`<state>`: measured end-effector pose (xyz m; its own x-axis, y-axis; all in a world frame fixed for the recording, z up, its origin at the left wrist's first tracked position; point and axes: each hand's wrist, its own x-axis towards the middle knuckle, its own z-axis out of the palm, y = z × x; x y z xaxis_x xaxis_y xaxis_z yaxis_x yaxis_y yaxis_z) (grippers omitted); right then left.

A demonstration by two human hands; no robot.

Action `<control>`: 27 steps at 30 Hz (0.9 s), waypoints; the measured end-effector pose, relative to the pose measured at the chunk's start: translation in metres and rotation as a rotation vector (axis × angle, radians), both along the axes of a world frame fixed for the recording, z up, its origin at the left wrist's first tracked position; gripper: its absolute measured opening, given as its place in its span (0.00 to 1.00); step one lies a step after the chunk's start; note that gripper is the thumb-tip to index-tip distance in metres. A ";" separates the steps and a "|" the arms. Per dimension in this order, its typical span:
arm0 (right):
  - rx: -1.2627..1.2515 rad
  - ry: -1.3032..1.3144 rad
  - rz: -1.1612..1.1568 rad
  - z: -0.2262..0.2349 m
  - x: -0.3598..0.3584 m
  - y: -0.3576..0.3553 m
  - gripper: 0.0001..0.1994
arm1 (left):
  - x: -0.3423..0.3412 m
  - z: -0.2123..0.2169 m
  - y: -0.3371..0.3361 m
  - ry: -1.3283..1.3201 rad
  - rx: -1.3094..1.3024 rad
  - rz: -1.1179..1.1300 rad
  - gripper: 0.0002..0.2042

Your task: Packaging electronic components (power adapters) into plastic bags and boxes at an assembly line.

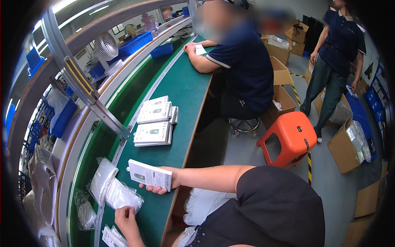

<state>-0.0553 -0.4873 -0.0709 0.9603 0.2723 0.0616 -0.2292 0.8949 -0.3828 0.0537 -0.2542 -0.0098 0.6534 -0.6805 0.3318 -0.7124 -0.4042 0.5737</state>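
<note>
My right hand (158,187) is wrapped round the end of a flat white box (149,175) with green print and a small hanging tab. It holds the box tilted above the green bench. Lower down, my left hand (126,222) has its fingers pinched at the near edge of a clear plastic bag (123,195), part of a loose pile. Farther along the bench lie two stacks of similar white boxes, a far stack (154,110) and a near stack (152,133). More white boxes (113,238) lie beside my left wrist, partly cut off by the lower edge.
Crumpled clear plastic (85,210) lies left of the bags. A metal post (78,74) rises from the bench's far side, near a white fan (106,48). A co-worker (242,61) sits farther along. An orange stool (290,136) and cardboard boxes (345,150) stand at right.
</note>
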 end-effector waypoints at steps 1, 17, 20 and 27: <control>0.019 -0.015 0.015 0.000 0.000 -0.001 0.30 | 0.001 -0.001 0.000 0.105 0.012 0.042 0.06; -0.371 -0.043 0.102 0.035 -0.006 0.031 0.36 | -0.001 0.008 -0.014 0.185 -0.224 0.021 0.05; -0.469 0.038 0.144 0.037 0.018 0.048 0.38 | 0.003 0.002 -0.002 0.268 -0.228 0.115 0.04; -0.477 -0.049 0.053 0.041 0.033 0.035 0.28 | 0.005 -0.001 0.013 0.597 -0.376 0.243 0.05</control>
<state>-0.0225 -0.4527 -0.0295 0.9434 0.3297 -0.0368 -0.2409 0.6047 -0.7592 0.0590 -0.2414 -0.0106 0.9129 -0.4045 0.0553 -0.1520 -0.2109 0.9656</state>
